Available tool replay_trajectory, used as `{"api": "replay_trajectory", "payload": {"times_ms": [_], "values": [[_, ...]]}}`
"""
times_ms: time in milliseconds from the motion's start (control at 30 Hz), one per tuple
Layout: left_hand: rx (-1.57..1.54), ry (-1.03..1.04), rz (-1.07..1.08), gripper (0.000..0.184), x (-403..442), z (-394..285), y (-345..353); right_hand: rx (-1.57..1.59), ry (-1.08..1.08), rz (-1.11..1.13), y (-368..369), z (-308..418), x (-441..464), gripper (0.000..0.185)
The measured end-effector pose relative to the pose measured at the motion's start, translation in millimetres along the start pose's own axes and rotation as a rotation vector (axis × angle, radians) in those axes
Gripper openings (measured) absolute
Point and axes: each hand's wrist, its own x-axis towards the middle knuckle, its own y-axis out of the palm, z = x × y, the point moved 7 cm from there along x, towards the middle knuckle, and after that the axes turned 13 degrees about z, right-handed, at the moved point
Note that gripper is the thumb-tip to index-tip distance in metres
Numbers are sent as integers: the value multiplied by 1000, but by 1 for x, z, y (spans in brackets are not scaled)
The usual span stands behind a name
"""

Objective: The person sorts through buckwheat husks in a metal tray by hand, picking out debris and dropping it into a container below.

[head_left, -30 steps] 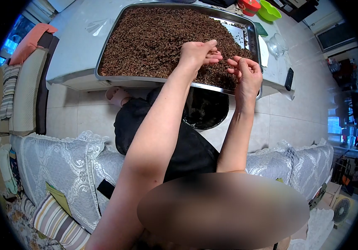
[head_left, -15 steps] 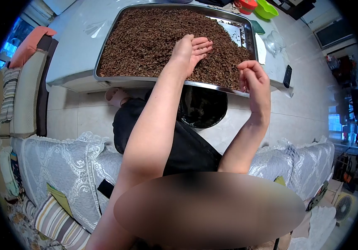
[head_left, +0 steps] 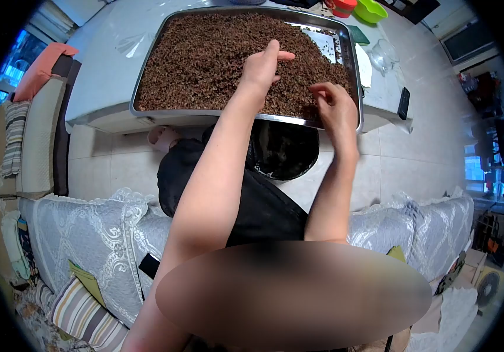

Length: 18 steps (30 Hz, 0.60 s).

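A large metal tray (head_left: 137, 88) holds a broad heap of dark brown, coarse granules (head_left: 205, 61). My left hand (head_left: 260, 67) is over the middle of the heap. Its thumb points up and its index finger stretches to the right, apart from each other; the palm shows nothing held. To its right, my right hand (head_left: 339, 108) hovers low over the granules near the tray's front right corner. Its fingers are bent and gathered towards the thumb, and whatever lies between the tips is too small to make out.
The tray stands on a white table (head_left: 102, 76). At its right are a glass vessel (head_left: 384, 57), a dark remote (head_left: 404, 97) and a green bowl (head_left: 370, 10). A black-lined bin (head_left: 287, 151) stands below the tray's front edge. A lace-covered sofa (head_left: 99, 234) is nearest me.
My right hand has moved left from the tray's right edge to over the granules. My left hand has turned from palm up with spread fingers to thumb up.
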Motion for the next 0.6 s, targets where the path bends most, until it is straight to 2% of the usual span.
{"api": "replay_trajectory", "payload": {"times_ms": [100,233,433,500,533,600], "values": [[111,11,-79,34,8,6,-7,22,-107,-94,24,6,20,25],[271,54,-179,24,18,18,-20,-264,-79,-69,48,6,34,22],[332,66,-170,24,27,25,-17,-82,41,-91,38,-9,24,15],[348,71,-116,25,29,27,-10,105,105,-98,32,-18,22,16],[357,74,-88,26,30,28,-6,127,44,-150,28,-16,21,17],[363,98,3,29,28,27,6,209,56,-172,23,-15,20,18]]}}
